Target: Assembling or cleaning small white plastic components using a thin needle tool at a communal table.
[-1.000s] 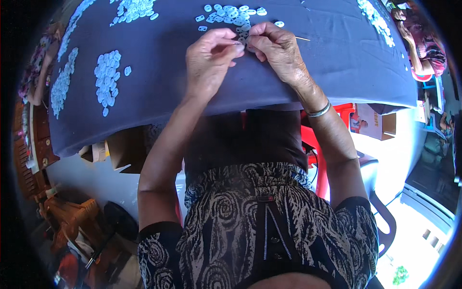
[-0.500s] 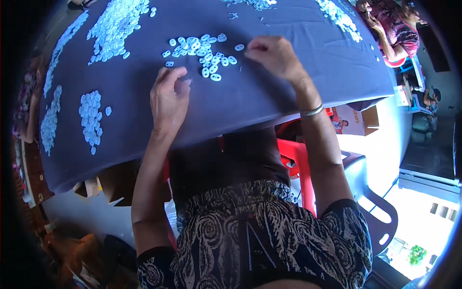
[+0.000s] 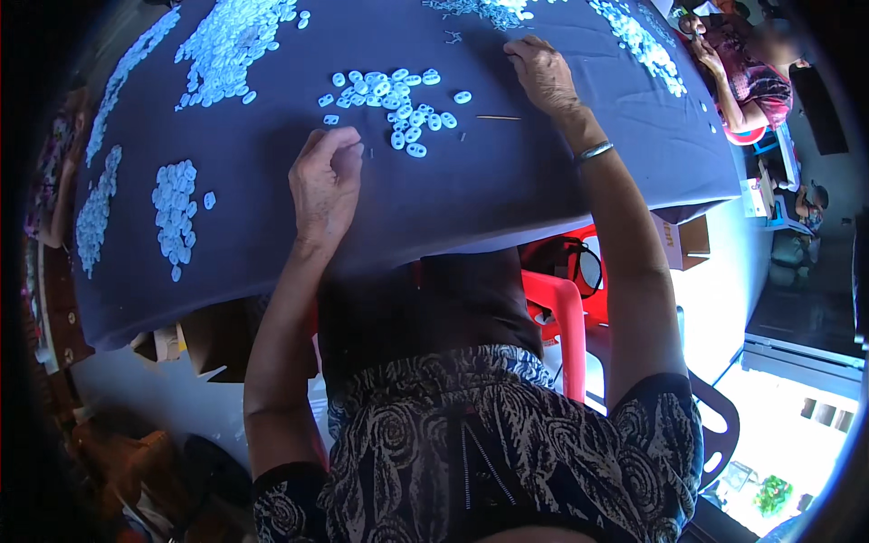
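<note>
My left hand (image 3: 324,185) rests at the near left of a loose pile of white oval two-holed plastic pieces (image 3: 380,89). Its fingers are curled toward the thumb, and whatever they hold is hidden. Farther right and higher up, my right hand (image 3: 545,77) is over the cloth with fingers bent and together; what is in them cannot be made out. It is closest to a few tiny loose bits (image 3: 453,37) by a heap of small thin pieces (image 3: 480,11). A thin yellowish stick (image 3: 498,117) lies between my right hand and the oval pieces.
A dark cloth (image 3: 434,199) covers the table. Larger heaps of white pieces (image 3: 235,45) spread at the far left, with a smaller group (image 3: 175,208) nearer. More lie at the far right (image 3: 647,50). Another person (image 3: 747,77) sits past the right edge. A red chair (image 3: 566,317) stands below.
My right hand has moved away and slightly right, off the oval pieces toward the thin pieces. The yellowish stick now shows on the cloth. My left hand has barely shifted.
</note>
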A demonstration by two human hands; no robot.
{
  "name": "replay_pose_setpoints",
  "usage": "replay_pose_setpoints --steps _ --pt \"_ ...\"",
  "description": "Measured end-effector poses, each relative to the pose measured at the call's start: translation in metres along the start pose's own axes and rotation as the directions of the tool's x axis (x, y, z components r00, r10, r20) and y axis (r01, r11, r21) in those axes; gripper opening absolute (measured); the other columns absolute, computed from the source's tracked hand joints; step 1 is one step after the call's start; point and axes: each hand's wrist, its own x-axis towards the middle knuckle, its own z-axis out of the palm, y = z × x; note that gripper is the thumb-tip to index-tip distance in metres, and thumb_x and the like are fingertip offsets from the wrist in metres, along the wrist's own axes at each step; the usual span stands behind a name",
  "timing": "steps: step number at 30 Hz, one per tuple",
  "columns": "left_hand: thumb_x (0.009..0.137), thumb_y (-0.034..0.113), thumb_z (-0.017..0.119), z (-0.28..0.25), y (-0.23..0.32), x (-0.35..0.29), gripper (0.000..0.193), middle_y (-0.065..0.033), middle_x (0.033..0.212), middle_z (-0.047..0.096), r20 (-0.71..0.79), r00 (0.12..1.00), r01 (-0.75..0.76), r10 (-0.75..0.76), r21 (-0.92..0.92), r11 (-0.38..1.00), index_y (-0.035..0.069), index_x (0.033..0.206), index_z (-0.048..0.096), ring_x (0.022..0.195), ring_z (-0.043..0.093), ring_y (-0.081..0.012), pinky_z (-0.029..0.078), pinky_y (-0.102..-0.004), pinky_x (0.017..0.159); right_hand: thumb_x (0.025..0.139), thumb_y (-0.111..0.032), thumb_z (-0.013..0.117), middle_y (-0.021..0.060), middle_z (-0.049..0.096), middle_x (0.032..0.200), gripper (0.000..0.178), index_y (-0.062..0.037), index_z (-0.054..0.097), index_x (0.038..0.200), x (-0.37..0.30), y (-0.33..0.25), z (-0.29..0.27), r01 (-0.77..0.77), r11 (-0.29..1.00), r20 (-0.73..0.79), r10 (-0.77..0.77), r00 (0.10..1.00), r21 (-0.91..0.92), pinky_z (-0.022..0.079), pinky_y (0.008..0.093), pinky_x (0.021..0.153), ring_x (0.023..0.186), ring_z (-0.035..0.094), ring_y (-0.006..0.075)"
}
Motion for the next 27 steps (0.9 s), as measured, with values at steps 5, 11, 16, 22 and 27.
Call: replay_pose_setpoints --steps 5,11,16,22,27 --pt "0.080 0.002 0.063 0.000 -0.001 -0.001 0.011 -0.0090 0.083 0.061 0.002 1.000 -0.004 0.004 -0.002 1.000 0.002 0.091 0.062 0.075 0.063 -0.0196 0.050 -0.0290 0.066 0.083 -0.012 0.057 0.0143 0.062 0.088 0.012 -0.0047 0.061 0.091 -0.010 -0.007 -0.019 -0.083 0.991 0.119 0.095 0.988 -0.100 0.051 0.0382 0.072 0.081 0.060 0.0345" --pt "0.079 0.001 0.064 -0.002 0.003 -0.002 0.010 -0.0073 0.080 0.060 -0.014 1.000 0.018 -0.018 -0.004 1.000 0.002 0.089 0.062 0.073 0.062 -0.0167 0.049 -0.0267 0.064 0.084 -0.013 0.060 0.0098 0.065 0.079 0.014 -0.0039 0.062 0.094 -0.034 -0.022 -0.059 -0.225 0.944 0.318 0.142 0.937 0.242 0.051 0.0295 0.063 0.070 0.064 0.0226" --pt "0.077 -0.002 0.064 0.004 0.000 0.001 0.012 -0.0061 0.080 0.060 -0.023 1.000 -0.011 0.011 -0.013 1.000 0.002 0.089 0.063 0.068 0.060 -0.0140 0.048 -0.0250 0.062 0.085 -0.013 0.061 0.0035 0.065 0.080 0.014 -0.0042 0.063 0.096 -0.046 -0.008 -0.062 -0.387 0.816 0.293 0.280 0.914 0.430 0.050 0.0243 0.062 0.073 0.062 0.0092" --pt "0.077 -0.003 0.064 0.004 0.000 0.001 0.013 -0.0057 0.081 0.061 -0.021 1.000 0.016 -0.016 0.016 1.000 0.002 0.089 0.063 0.069 0.060 -0.0134 0.048 -0.0250 0.062 0.085 -0.011 0.062 0.0000 0.061 0.076 0.013 -0.0032 0.064 0.095 -0.050 -0.002 -0.061 -0.430 0.791 0.325 0.308 0.894 0.434 0.045 0.0209 0.060 0.068 0.055 0.0067" --pt "0.077 -0.002 0.064 0.003 -0.001 0.001 0.012 -0.0064 0.081 0.061 -0.061 0.998 0.007 -0.008 -0.017 1.000 0.001 0.089 0.063 0.070 0.061 -0.0147 0.048 -0.0254 0.063 0.083 -0.011 0.064 -0.0019 0.059 0.075 0.013 -0.0026 0.064 0.093 -0.048 -0.004 -0.054 -0.368 0.771 0.188 0.316 0.930 0.520 0.042 0.0194 0.061 0.066 0.050 0.0044"
